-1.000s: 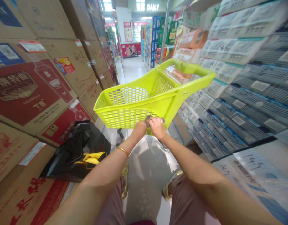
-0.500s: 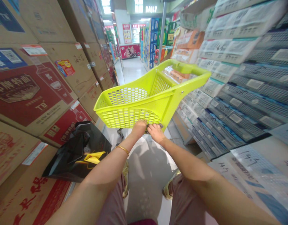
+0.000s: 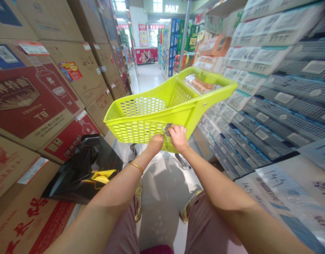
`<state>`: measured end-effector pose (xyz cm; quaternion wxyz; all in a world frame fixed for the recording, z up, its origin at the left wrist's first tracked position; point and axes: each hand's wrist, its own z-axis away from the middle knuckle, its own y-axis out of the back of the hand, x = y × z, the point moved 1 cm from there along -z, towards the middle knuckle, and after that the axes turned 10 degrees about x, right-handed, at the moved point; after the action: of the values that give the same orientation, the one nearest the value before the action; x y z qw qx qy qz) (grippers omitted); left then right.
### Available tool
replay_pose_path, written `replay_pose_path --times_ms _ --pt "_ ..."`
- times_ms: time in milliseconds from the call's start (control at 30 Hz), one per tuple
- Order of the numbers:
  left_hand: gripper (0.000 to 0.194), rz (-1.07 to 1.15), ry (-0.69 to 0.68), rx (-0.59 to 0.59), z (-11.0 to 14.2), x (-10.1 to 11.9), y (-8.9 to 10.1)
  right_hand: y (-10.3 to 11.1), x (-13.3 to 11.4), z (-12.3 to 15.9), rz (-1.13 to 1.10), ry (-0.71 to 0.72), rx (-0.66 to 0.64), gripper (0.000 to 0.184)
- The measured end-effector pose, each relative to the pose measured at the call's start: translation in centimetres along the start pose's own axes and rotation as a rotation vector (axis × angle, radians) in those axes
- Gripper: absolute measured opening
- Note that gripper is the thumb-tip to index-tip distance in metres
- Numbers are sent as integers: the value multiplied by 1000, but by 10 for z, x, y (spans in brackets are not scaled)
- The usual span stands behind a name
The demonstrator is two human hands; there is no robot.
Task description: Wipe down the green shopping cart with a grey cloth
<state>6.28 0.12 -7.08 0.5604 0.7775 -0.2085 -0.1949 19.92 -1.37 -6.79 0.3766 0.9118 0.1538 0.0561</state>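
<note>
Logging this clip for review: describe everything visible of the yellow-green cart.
The cart is yellow-green, apparently plastic, with perforated walls, a perforated divider, a looped handle and small wheels. It stands on the floor, side-on to the camera, its handle rising to the right. The right hand grips what looks like a grey cloth, seemingly against the near wall; the left hand is beside it, contact unclear.

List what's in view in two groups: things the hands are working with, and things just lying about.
In use:
- green cart
- grey cloth, or similar, in the right hand
- left hand, by the cart's side

Lying about:
- black bag
- cardboard boxes
- wrapped packs
</note>
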Motion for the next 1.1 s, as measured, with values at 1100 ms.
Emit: replay_pose_path --times_ms 1100 --pt "32 13 -1 18 0 -3 -6 -22 -6 23 21 142 -162 25"
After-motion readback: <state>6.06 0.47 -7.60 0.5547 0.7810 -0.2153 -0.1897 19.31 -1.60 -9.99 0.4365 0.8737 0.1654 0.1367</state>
